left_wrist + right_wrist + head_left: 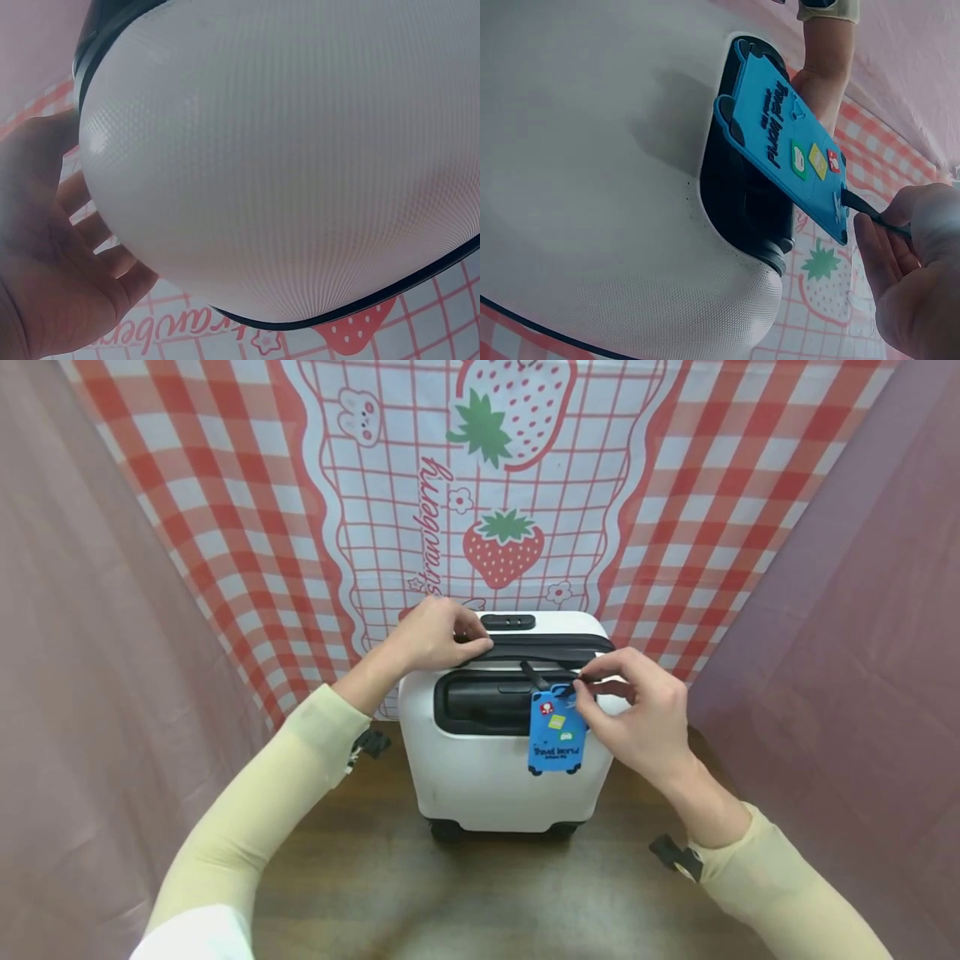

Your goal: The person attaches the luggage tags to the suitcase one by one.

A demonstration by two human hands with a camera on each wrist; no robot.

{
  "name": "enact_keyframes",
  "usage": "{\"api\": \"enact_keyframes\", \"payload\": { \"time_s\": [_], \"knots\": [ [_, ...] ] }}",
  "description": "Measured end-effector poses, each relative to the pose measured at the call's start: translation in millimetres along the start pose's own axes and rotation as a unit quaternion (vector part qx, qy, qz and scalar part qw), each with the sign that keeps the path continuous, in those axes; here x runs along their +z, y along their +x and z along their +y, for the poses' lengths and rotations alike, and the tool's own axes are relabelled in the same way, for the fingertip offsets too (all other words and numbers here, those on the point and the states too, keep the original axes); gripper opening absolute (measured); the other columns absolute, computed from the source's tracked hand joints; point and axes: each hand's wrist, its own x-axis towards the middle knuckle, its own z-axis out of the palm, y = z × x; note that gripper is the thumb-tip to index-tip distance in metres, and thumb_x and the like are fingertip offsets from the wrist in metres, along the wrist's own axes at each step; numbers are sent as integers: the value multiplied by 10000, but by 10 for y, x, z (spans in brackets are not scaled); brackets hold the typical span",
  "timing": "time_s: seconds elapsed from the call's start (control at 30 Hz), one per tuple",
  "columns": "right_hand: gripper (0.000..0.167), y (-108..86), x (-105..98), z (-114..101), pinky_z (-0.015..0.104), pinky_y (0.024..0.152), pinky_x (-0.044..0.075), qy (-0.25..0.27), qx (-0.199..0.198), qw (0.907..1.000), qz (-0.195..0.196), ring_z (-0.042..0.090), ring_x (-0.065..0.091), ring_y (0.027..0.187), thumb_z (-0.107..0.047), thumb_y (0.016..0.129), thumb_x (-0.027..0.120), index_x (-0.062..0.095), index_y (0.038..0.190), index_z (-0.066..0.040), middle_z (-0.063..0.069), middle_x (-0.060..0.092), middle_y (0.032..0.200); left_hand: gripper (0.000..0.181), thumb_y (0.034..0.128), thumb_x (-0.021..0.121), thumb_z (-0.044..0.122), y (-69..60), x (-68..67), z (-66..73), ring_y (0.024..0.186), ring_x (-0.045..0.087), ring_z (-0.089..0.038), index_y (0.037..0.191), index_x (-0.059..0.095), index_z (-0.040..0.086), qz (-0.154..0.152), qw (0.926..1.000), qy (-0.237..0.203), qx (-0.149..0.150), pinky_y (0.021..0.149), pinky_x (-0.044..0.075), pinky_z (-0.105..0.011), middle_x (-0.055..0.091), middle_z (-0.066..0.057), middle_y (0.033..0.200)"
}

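A small white suitcase [487,785] stands upright, its black top handle [555,649] facing up. My left hand [438,635] is at the left end of that handle, thumb in front and fingers behind; the suitcase side hides the fingertips in the left wrist view. A blue luggage tag [557,731] with small pictures and lettering hangs in front of the black recessed panel [480,702]. Its black strap [870,206] is pinched between the thumb and fingers of my right hand [637,710]. Part of the strap [534,675] lies against the handle.
A red-and-white checked cloth [247,485] with strawberry prints hangs close behind the suitcase. Pink curtains [840,693] stand at both sides. Below is a brown wooden surface [480,910], where the suitcase's black wheels [446,831] rest.
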Motion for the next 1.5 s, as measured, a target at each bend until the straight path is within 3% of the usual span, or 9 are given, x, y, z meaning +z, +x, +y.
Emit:
{"api": "enact_keyframes", "payload": {
  "time_s": [0.37, 0.53, 0.6, 0.8, 1.07, 1.27, 1.5],
  "knots": [
    [239, 105, 92, 100, 61, 847, 542, -98, 295, 9995, -98, 237, 785, 895, 33, 833, 849, 709, 1026, 22, 121, 760, 983, 268, 1009, 726, 362, 39, 16, 6, 963, 708, -180, 1132, 835, 151, -108, 9999, 86, 4, 915, 588, -383, 814, -19, 1045],
    [241, 141, 124, 123, 56, 843, 535, -258, 301, 9989, -231, 233, 787, 904, 3, 854, 843, 699, 1047, 19, 127, 756, 995, 242, 1018, 706, 311, 108, -4, 34, 955, 721, -190, 1136, 829, 139, -152, 9997, 133, 144, 892, 584, -382, 817, -47, 1065],
    [236, 169, 130, 128, 112, 829, 573, -313, 300, 9987, -269, 226, 787, 900, -8, 859, 842, 699, 1045, 16, 127, 754, 992, 220, 1023, 701, 281, 155, -12, 52, 974, 727, -194, 1140, 827, 145, -206, 9996, 65, 200, 905, 585, -381, 816, -48, 1089],
    [237, 248, 142, 142, 399, 775, 663, -345, 332, 9982, -364, 243, 796, 925, -27, 859, 855, 700, 1037, 1, 137, 750, 991, 213, 1036, 671, 175, 308, -43, 164, 1072, 701, -219, 1201, 806, 173, -798, 9966, 7, 191, 983, 568, -396, 782, -69, 1180],
    [218, 343, 229, 176, 399, 792, 659, -387, 327, 9976, -468, 239, 790, 937, -34, 887, 830, 694, 1055, -8, 124, 749, 1012, 276, 1026, 671, 157, 464, -83, 251, 968, 617, -180, 1263, 800, 217, -1403, 9894, 271, 246, 927, 511, -354, 733, -44, 1050],
    [191, 396, 301, 197, 444, 808, 666, -345, 386, 9973, -512, 268, 786, 938, -28, 902, 808, 688, 1047, 7, 137, 746, 1008, 250, 1010, 699, 143, 490, -85, 204, 1052, 678, -166, 1219, 823, 203, -1508, 9872, 250, 463, 997, 555, -370, 805, -39, 1176],
    [189, 463, 363, 206, 459, 810, 668, -319, 367, 9970, -595, 280, 793, 931, -36, 906, 808, 685, 1045, 0, 141, 746, 1003, 205, 1002, 718, 122, 485, -117, 167, 1021, 689, -151, 1158, 843, 167, -1646, 9852, 71, 480, 973, 570, -346, 821, -39, 1168]
  ]
}}
